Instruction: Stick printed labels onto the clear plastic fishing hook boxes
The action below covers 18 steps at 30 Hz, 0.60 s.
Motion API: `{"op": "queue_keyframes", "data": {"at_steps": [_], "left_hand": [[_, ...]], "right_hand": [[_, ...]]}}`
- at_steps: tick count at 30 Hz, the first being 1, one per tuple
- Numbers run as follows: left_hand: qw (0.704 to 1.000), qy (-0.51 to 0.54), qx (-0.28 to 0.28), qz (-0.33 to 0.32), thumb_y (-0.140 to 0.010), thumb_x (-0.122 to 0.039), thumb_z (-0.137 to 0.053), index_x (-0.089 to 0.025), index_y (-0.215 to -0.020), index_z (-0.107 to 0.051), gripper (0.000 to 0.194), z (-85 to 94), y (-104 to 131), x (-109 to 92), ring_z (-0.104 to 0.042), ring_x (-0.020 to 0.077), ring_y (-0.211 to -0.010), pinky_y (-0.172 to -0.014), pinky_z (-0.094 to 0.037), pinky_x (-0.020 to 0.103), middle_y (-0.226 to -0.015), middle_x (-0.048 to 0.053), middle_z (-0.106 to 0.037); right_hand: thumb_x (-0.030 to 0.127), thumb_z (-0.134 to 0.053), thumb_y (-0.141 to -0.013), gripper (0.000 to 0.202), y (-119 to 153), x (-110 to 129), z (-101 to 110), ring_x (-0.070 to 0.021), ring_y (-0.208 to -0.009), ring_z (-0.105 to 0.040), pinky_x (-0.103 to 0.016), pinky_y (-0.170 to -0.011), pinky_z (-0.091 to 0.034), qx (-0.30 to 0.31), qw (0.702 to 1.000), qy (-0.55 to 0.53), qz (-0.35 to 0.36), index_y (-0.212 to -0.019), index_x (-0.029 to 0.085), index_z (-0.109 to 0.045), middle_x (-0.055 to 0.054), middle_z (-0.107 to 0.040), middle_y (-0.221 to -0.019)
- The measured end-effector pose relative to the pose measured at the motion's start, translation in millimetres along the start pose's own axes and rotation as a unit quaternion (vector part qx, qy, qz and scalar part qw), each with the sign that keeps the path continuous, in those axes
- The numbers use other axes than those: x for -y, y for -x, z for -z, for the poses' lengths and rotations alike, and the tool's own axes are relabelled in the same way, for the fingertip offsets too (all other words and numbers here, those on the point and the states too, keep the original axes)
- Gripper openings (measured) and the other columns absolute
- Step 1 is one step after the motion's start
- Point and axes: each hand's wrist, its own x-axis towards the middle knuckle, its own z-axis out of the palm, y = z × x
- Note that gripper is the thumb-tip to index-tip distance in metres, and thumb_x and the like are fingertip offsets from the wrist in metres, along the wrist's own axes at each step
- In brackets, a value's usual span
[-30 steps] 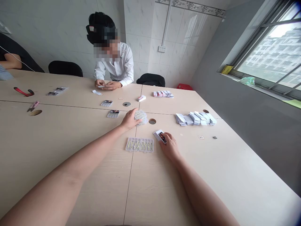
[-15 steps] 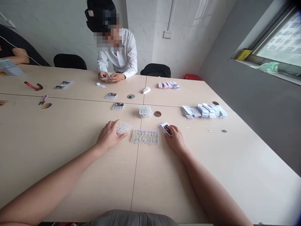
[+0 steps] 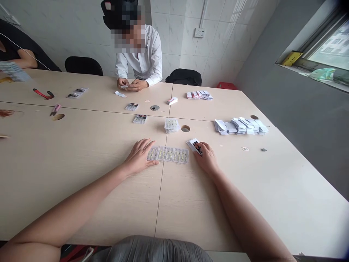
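Three clear plastic boxes with yellowish pieces inside lie in a row on the table. My left hand (image 3: 141,155) has its fingers around the leftmost box (image 3: 153,153), which rests flat against the middle box (image 3: 165,153). The right box (image 3: 180,155) lies beside them. Just right of the row, my right hand (image 3: 206,156) grips a small stack of white and black cards (image 3: 195,145). Beyond the row stands a stack of clear boxes (image 3: 171,125).
White card piles (image 3: 240,126) lie at the right, red-marked cards (image 3: 199,95) farther back. Two boxes with black labels (image 3: 140,119) (image 3: 132,106) sit left of centre. Pliers (image 3: 43,94) lie far left. Across the table a person in a white shirt (image 3: 139,67) handles something small.
My left hand has moved right and brought its box, tilted before, flat into line with the other two. My right hand still holds the cards. The view has shifted slightly.
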Motion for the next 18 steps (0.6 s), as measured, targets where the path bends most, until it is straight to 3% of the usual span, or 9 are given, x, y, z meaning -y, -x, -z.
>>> {"op": "queue_keyframes", "data": {"at_steps": [5, 13, 18], "left_hand": [[0.999, 0.036, -0.031, -0.022, -0.096, -0.037, -0.064, -0.021, -0.139, -0.055, 0.046, -7.4, -36.1, -3.8, -0.051, 0.0336, -0.134, -0.109, -0.044, 0.060, -0.151, 0.013, -0.049], [0.994, 0.080, -0.065, -0.029, -0.097, -0.034, -0.064, -0.019, -0.133, -0.058, 0.040, -16.9, -139.6, -7.9, -0.061, 0.0293, -0.121, -0.099, -0.053, 0.053, -0.140, 0.012, -0.058], [0.993, 0.099, -0.060, -0.010, -0.097, -0.034, -0.064, -0.018, -0.130, -0.060, 0.037, -23.2, -166.4, -5.2, -0.064, 0.0272, -0.114, -0.095, -0.056, 0.050, -0.134, 0.012, -0.062]], "right_hand": [[0.034, -0.064, -0.098, 0.032, -0.6, 0.1, 0.3, -0.0259, -0.117, -0.063, -0.049, -0.098, -0.054, 0.003, 1.000, 0.002, -0.001, -0.127, 0.019, -0.062, -0.010, -0.062, -0.135], [0.033, -0.064, -0.098, 0.032, -0.9, 1.4, 3.1, -0.0257, -0.116, -0.064, -0.049, -0.098, -0.055, 0.006, 1.000, 0.007, 0.001, -0.127, 0.019, -0.062, -0.010, -0.062, -0.135], [0.033, -0.063, -0.098, 0.032, -1.0, 1.1, 2.8, -0.0256, -0.116, -0.064, -0.049, -0.098, -0.055, 0.004, 1.000, 0.009, 0.007, -0.127, 0.019, -0.062, -0.010, -0.061, -0.135]]}}
